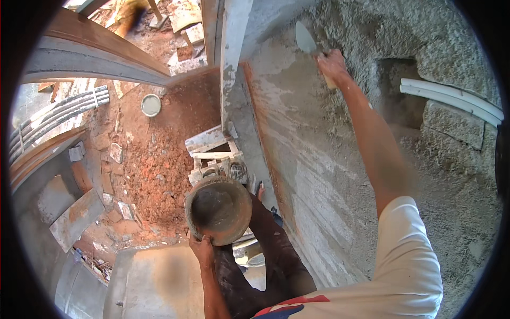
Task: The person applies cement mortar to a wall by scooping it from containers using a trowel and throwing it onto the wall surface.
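My right hand (333,65), its arm stretched far up and to the right, is closed around the handle of a pointed trowel (305,38). The trowel's pale blade lies at the grey wall (297,117), where smooth, damp-looking mortar meets a rough coat. Down in front of my legs, the fingers of my left hand (202,251) grip the near rim of a round, mortar-stained basin (234,210). A dark patch shows inside the basin; I cannot tell whether it is mortar or shadow.
Two white pipes (451,98) stick out beside a recess (393,80) in the wall. Beyond the basin stands a wooden stand (223,157). Left of it lie reddish rubble (156,170) and a round bucket (151,105). Grey pipes (58,116) lie bundled at far left.
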`<action>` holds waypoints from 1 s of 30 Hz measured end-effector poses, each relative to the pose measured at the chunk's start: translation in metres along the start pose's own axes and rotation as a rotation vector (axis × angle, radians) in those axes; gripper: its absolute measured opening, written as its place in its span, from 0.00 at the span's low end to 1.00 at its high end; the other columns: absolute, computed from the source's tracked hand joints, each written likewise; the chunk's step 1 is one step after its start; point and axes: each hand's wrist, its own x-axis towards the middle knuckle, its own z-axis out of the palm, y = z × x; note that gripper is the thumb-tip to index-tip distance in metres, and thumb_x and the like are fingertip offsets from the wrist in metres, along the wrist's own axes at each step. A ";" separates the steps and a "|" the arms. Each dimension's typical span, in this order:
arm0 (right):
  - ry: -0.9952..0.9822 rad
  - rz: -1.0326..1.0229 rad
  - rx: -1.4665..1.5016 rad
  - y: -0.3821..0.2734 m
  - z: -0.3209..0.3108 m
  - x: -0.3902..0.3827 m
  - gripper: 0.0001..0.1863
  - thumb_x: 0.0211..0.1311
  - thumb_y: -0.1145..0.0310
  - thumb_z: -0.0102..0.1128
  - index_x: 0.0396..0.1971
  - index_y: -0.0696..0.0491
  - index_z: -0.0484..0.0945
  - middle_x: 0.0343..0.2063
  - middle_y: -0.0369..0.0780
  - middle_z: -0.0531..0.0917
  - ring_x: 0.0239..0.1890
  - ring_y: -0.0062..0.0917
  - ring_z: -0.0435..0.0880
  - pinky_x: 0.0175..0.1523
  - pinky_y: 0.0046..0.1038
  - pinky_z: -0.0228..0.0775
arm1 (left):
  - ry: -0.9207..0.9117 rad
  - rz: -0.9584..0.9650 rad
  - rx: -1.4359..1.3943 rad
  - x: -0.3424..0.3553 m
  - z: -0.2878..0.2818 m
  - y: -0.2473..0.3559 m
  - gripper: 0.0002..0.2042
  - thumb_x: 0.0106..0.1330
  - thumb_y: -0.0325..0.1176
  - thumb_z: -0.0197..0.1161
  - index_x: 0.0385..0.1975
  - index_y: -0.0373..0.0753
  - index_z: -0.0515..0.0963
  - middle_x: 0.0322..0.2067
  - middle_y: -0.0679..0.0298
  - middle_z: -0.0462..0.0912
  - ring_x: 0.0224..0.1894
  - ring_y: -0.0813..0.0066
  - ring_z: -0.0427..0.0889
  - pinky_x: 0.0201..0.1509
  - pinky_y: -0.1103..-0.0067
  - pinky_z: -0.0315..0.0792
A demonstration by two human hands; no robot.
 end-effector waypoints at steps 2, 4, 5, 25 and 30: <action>0.138 -0.044 -0.093 0.013 0.017 0.010 0.16 0.61 0.69 0.62 0.43 0.66 0.79 0.28 0.47 0.85 0.26 0.30 0.86 0.32 0.35 0.78 | -0.017 -0.058 0.025 0.001 -0.001 0.008 0.15 0.59 0.18 0.61 0.47 0.28 0.76 0.39 0.63 0.82 0.37 0.76 0.78 0.42 0.78 0.72; 0.138 -0.048 0.064 -0.003 0.009 -0.002 0.16 0.60 0.69 0.62 0.41 0.67 0.79 0.28 0.45 0.84 0.27 0.29 0.87 0.32 0.34 0.79 | -0.012 -0.058 0.055 0.003 -0.001 0.013 0.14 0.59 0.18 0.61 0.46 0.28 0.77 0.38 0.63 0.81 0.37 0.76 0.77 0.41 0.78 0.72; 0.139 -0.046 0.060 -0.009 0.000 -0.011 0.16 0.60 0.69 0.62 0.41 0.67 0.79 0.28 0.45 0.84 0.27 0.29 0.87 0.32 0.34 0.79 | -0.014 -0.050 0.076 0.003 0.000 0.015 0.14 0.59 0.19 0.62 0.46 0.28 0.77 0.37 0.64 0.81 0.36 0.76 0.77 0.41 0.78 0.72; 0.478 -0.110 -0.565 -0.057 -0.170 -0.224 0.17 0.65 0.63 0.62 0.49 0.56 0.81 0.28 0.54 0.85 0.31 0.47 0.87 0.40 0.43 0.78 | -0.003 -0.031 -0.031 -0.023 -0.037 0.052 0.16 0.57 0.15 0.54 0.46 0.30 0.77 0.35 0.64 0.80 0.32 0.77 0.76 0.36 0.79 0.71; 0.227 -0.257 -0.474 -0.062 -0.129 -0.250 0.17 0.66 0.65 0.59 0.52 0.55 0.79 0.32 0.51 0.86 0.36 0.43 0.87 0.48 0.43 0.78 | -0.017 0.054 -0.003 -0.011 -0.043 0.032 0.17 0.56 0.15 0.53 0.46 0.30 0.77 0.36 0.65 0.80 0.33 0.78 0.76 0.38 0.80 0.71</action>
